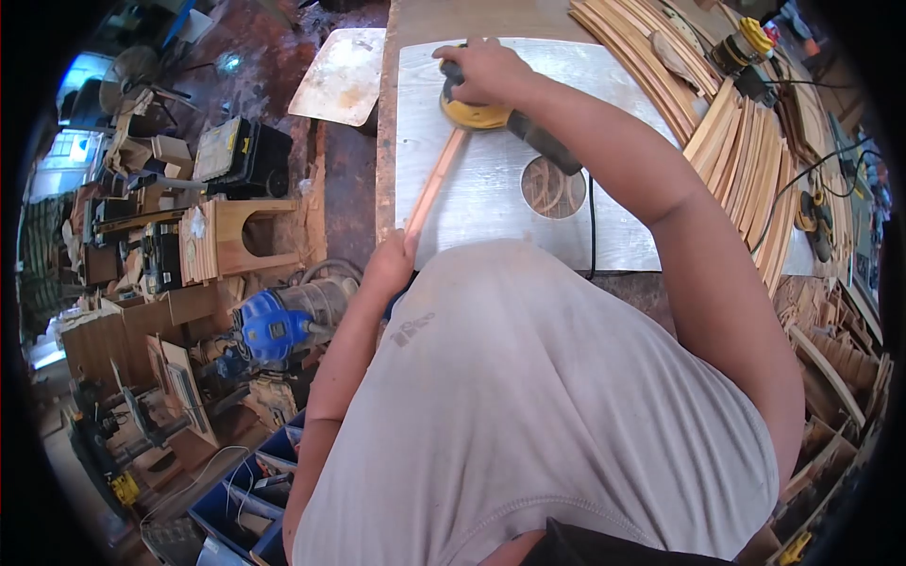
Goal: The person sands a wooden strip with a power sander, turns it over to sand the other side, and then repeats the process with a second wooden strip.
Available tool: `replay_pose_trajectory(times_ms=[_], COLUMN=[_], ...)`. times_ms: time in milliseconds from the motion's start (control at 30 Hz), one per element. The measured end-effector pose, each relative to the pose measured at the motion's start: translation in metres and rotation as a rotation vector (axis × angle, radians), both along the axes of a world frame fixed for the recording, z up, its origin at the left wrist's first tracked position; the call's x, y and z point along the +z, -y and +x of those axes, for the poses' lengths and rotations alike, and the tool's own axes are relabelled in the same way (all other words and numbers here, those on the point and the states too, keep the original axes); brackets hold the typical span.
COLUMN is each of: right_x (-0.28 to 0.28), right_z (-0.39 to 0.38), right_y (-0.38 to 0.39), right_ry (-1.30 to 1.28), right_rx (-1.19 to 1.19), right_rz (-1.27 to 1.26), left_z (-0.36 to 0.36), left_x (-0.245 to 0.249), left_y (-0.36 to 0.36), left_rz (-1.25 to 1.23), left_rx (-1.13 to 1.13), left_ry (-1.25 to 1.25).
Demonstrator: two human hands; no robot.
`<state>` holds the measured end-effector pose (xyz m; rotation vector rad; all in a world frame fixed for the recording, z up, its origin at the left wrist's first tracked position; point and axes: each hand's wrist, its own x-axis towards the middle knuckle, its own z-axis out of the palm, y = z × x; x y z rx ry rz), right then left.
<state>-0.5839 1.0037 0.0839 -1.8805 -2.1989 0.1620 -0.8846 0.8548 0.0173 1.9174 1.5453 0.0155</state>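
Note:
My right hand grips the top of a yellow and black orbital sander, its dark dust canister pointing down to the right. Under the sander's pad lies the far end of a narrow wooden strip. The strip's near end is held in my left hand, closed around it at the near left edge of the bench. Beneath strip and sander is a pale, whitish board with a round hole to the right of the sander. The underside of the sander is hidden.
Stacks of curved wooden strips lie on the right, with another yellow and black power tool behind them. A black cord hangs over the board's near edge. Left of the bench stand a blue machine and a black toolbox.

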Motion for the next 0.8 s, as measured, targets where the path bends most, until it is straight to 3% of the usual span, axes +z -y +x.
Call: replay_pose_trajectory(times_ms=[167,433,567,800], right_x=[0.005,0.026,0.019,-0.001], right_z=[-0.009,-0.066,-0.062,0.005], right_y=[0.008,0.067,0.054,-0.034], right_ry=[0.006,-0.079,-0.066,-0.026], right_rx=[0.018,0.243,0.215,-0.044], right_rz=[-0.003,-0.135,-0.11,-0.082], left_z=[0.001,-0.004,-0.005,-0.018], left_x=[-0.006,-0.016,-0.014,-0.015], left_y=[-0.004,-0.011,-0.007,0.001], left_rz=[0.026,0.018,0.015,0.035], left_rx=[-0.026,-0.007,-0.002,0.004], left_ry=[0.017,-0.004,0.011,-0.017])
